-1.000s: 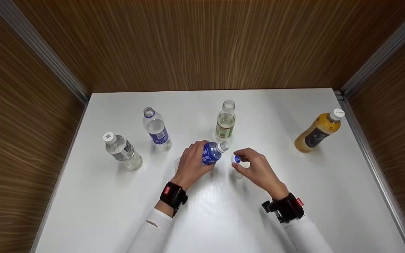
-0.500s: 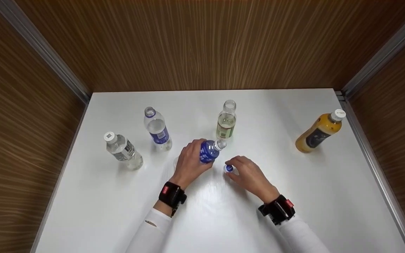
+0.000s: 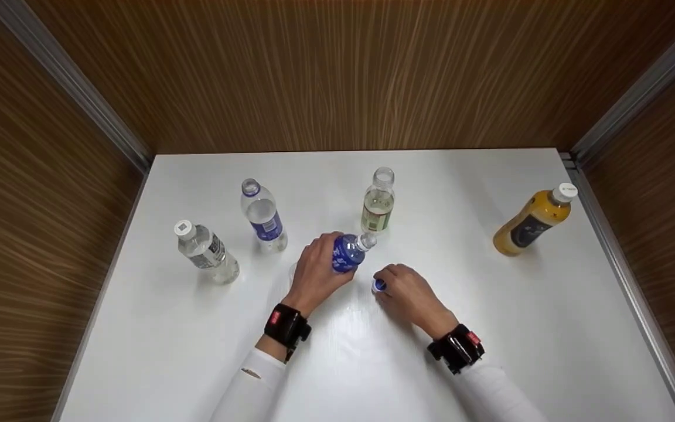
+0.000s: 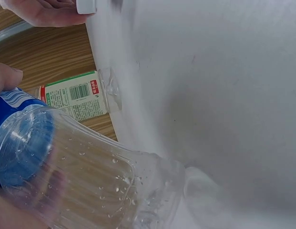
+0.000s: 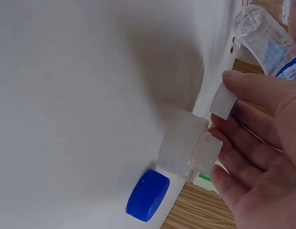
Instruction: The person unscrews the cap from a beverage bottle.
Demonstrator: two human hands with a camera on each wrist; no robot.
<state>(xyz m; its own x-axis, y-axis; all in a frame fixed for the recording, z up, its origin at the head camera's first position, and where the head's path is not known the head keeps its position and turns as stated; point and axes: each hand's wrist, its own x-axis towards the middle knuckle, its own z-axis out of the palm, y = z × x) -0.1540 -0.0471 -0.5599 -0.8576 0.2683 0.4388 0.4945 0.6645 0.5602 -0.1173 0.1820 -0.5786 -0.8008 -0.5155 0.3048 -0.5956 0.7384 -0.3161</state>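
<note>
My left hand [image 3: 316, 265] grips a clear plastic bottle [image 3: 346, 252] round its blue label, tilted with the neck toward the right. Its ribbed clear body [image 4: 100, 167] shows droplets in the left wrist view. My right hand [image 3: 409, 296], low over the table, pinches a small white cap [image 5: 224, 101] with a blue inside between thumb and fingers. Beside those fingers in the right wrist view stand a translucent white cap [image 5: 183, 143] and a blue cap [image 5: 148, 194] on the tabletop; the right hand hides them in the head view.
An open bottle with a green-and-white label [image 3: 377, 205] stands behind the hands. To the left are an open purple-label bottle [image 3: 264, 217] and a white-capped clear bottle [image 3: 207, 253]. A white-capped orange drink bottle [image 3: 531, 220] stands right. Wood-grain walls [image 3: 337, 76] enclose the white table [image 3: 337, 375].
My right hand has come down and left toward the tabletop with the white cap. My left hand and its bottle have shifted slightly left.
</note>
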